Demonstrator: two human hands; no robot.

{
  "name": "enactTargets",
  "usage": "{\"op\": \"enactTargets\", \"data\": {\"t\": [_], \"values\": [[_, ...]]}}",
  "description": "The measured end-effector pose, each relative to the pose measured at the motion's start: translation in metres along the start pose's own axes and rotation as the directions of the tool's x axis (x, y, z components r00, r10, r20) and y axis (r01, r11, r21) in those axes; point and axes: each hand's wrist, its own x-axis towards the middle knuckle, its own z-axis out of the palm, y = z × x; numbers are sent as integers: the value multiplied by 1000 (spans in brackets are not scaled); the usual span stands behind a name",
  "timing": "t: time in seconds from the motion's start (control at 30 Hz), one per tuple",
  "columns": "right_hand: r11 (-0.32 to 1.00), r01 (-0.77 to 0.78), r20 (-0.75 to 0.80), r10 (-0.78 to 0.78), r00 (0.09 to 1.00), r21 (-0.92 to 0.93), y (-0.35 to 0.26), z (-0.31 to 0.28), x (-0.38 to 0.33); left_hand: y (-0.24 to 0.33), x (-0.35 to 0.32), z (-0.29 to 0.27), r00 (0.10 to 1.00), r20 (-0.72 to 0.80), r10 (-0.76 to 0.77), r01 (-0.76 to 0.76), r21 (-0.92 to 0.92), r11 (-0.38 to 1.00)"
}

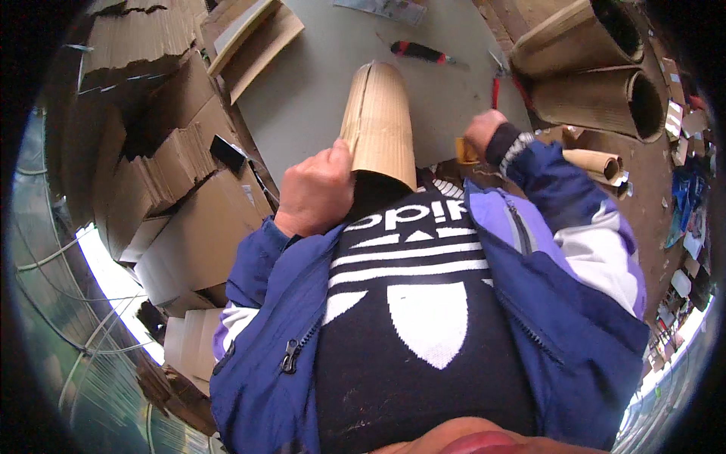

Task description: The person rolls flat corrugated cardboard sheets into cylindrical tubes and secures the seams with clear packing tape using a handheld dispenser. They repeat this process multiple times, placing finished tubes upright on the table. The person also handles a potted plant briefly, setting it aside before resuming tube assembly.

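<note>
A rolled cardboard tube [382, 113] with a lengthwise seam lies on the grey table [302, 113], its open end toward my chest. My left hand [318, 189] is closed on the tube's near left edge, thumb on top. At the table's near right edge my right hand [485, 132] is curled into a fist, apart from the tube. Just below that fist is a small yellow object [467, 151]; whether my fingers hold it is hidden. Beyond it lie red-handled pliers [496, 89] and a red-and-black handled tool [418, 52].
Two larger cardboard tubes [594, 102] lie at the far right, with a smaller tube [597, 165] nearer. A bent cardboard piece [261, 49] rests on the table's far left corner. Stacked cardboard [178, 170] fills the left side. A clear flat packet [386, 9] lies at the far edge.
</note>
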Motion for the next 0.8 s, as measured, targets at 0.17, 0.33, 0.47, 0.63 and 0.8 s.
{"op": "enactTargets", "data": {"t": [0.17,0.33,0.47,0.63,0.8], "values": [[88,110,-139,508,850,990,43,100,32,-19,-17,11,976,-40,-215,208,-143,968],[-271,265,-1,697,717,925,56,124,103,-36,-27,17,914,-65,-401,368,-286,885],[509,-166,-364,772,521,844,32,66,84,-48,-32,17,860,-51,-508,461,-352,815],[636,588,-865,396,308,500,-86,-17,78,-62,-38,23,888,-217,-405,344,-270,899],[881,337,-696,-12,718,333,-114,33,80,-103,-56,36,804,-124,-581,449,-515,730]]}}
